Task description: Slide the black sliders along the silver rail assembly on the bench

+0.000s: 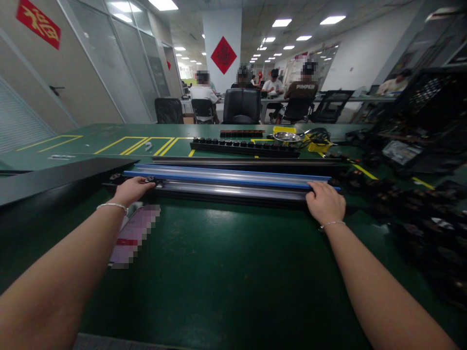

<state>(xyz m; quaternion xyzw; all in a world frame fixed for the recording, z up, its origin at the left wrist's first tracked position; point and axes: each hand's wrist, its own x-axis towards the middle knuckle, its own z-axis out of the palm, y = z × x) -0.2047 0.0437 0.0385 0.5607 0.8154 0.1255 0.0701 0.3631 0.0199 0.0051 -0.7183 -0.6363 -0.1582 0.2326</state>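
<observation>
A long strip [226, 176] with blue edges and a clear, shiny middle lies crosswise on the green table. In front of it and parallel runs a long black rail [226, 198] with a shiny strip along its top. At the rails' left end, my left hand [128, 191] is closed, its fingertips on a small black part [150, 180]. My right hand [326, 201] is closed with curled fingers over the right end of the blue-edged strip; its thumb is near the black rail. The undersides of both grips are hidden.
Behind lie another dark rail [237, 161] and a black bar with several round parts [244, 146]. A metal dish [287, 137] and a yellow tray [317, 145] stand back right. Dark parts [419, 218] crowd the right. A phone-like object [136, 233] lies near my left wrist.
</observation>
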